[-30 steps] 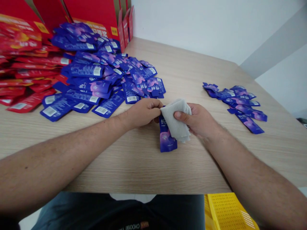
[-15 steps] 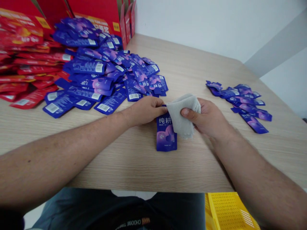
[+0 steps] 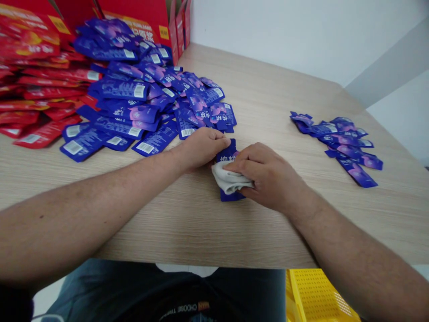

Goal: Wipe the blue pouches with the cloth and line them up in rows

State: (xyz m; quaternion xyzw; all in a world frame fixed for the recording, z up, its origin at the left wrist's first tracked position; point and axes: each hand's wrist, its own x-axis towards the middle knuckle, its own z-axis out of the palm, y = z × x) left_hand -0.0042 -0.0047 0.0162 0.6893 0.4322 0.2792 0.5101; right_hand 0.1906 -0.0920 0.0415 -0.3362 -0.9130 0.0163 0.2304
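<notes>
A blue and purple pouch lies on the wooden table in front of me. My left hand pinches its upper left edge between thumb and fingers. In my right hand is a folded whitish cloth, which rests against the front of the pouch and covers its middle. The pouch's lower edge shows beneath the cloth.
To the left is a heap of blue pouches beside a heap of red pouches, with red boxes behind. Several more blue pouches lie at the right. A yellow basket stands below the table.
My right hand has moved down and left, turning over so the cloth now presses on the pouch's front. My left hand keeps its hold on the pouch's upper edge.
</notes>
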